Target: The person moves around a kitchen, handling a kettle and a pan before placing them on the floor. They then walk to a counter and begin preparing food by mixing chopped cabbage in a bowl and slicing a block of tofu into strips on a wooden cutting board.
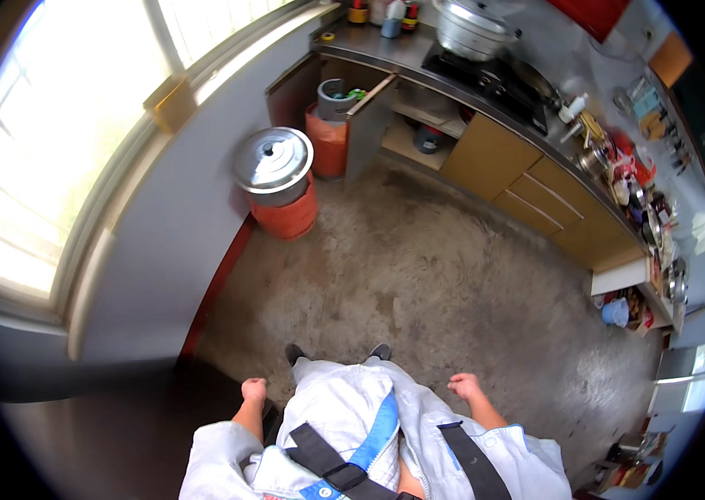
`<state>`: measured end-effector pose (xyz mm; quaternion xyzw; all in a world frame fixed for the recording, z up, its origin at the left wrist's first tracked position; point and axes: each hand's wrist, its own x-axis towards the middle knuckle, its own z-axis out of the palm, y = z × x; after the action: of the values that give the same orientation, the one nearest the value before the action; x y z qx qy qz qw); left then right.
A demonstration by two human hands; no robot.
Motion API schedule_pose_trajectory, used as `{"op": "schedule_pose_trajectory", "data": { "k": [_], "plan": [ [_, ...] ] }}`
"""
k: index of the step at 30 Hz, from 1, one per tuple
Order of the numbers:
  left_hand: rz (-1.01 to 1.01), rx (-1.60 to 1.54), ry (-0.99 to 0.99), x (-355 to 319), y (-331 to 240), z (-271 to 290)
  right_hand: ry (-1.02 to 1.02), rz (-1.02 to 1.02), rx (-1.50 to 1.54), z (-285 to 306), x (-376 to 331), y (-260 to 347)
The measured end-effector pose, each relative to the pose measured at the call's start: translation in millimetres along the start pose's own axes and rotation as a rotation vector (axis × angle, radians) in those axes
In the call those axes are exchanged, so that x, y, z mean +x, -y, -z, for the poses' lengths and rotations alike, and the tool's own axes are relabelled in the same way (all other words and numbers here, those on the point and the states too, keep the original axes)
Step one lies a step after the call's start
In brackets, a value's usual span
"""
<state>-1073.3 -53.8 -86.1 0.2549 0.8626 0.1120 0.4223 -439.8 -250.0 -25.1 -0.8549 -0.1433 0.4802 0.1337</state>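
Observation:
My left hand (254, 389) hangs beside my body, its fingers curled into a loose fist with nothing visible in it. A dark surface (219, 400) lies close to that hand, at the lower left. On the other side, my right hand (465, 386) is held out over the concrete floor (386, 275). Its fingers are curled in too, and no object shows in them. Ahead on the left, a pot with a shiny metal lid (273, 158) rests on a red cylinder-like base (286, 212). Neither hand touches anything that I can make out.
A grey-topped red gas cylinder (327, 137) stands in the corner cabinet, whose door (369, 125) is swung out. The counter carries a gas stove (490, 79), a large steamer pot (473, 32) and kitchenware. Brown cabinets (490, 154) line the right. A blue bucket (616, 312) stands farther along.

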Motion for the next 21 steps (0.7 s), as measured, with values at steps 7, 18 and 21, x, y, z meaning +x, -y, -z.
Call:
{"op": "schedule_pose_trajectory", "data": {
  "k": [7,18,21],
  "plan": [
    [-0.323,0.305,0.25,-53.8,-155.7,-109.9,-0.111,-0.276,0.382,59.1,9.9,-157.4],
    [-0.731,0.331,0.377,-49.3,-438.0,-228.4,-0.135,0.653,-0.33,55.6,48.6,-133.3],
    [-0.705,0.343,0.435,-29.9,-488.7,-239.2,-0.124,0.631,-0.369,51.1,94.7,-67.5]
  ]
}}
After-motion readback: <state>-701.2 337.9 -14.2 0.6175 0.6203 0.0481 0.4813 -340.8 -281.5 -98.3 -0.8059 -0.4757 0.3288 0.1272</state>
